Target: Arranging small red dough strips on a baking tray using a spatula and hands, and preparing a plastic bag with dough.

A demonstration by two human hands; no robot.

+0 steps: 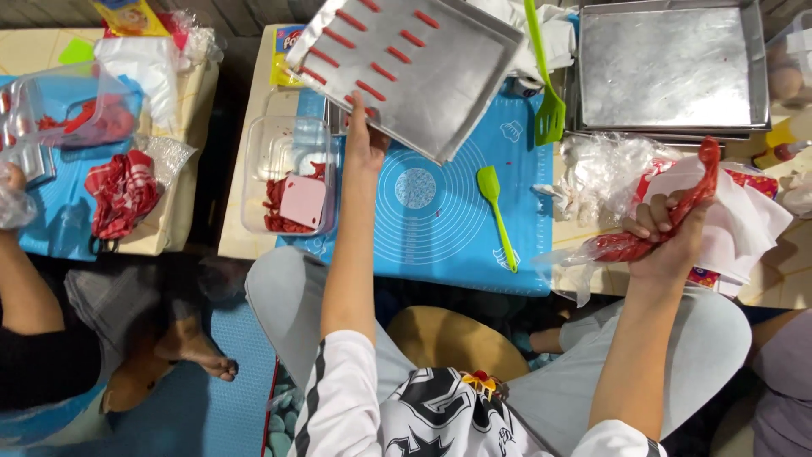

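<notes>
Knees frame one blue mat (440,228) on the bench. Left grip (365,144) clasps one tilted metal tray (414,72) bearing about ten red strips (372,89), far left. Two green spatulas (497,211) lie mid-scene. Right grip (668,237) closes round one red piping bag (668,224), near right.

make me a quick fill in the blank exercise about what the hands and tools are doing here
1. The left hand tilts a metal tray lined with ____ piped strips.
2. The right hand grips a piping bag of red ____.
3. A small green spatula lies on the ____ baking mat.

Missing words: red; paste; blue
</notes>
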